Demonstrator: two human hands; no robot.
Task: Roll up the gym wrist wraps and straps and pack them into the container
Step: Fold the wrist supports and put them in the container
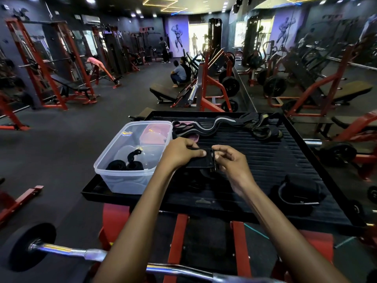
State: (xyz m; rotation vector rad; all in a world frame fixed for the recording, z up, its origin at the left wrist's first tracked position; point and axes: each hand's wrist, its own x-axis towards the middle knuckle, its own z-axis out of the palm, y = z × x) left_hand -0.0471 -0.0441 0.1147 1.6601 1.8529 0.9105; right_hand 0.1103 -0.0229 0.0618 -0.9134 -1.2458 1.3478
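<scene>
left hand (pixel 181 153) pins a black wrap (pixel 201 160) flat on the tray (pixel 285 170), right hand (pixel 228 160) pinches its end, likely to start rolling, tub (pixel 114 176) just beside for packing.

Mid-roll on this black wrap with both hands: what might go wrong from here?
1. The left hand pins the black wrist wrap while the right hand works at its metal ring; a slip may loosen the wrap.
2. The clear plastic container sits near the black tray's left rim; a nudge from the left forearm might push it off.
</scene>
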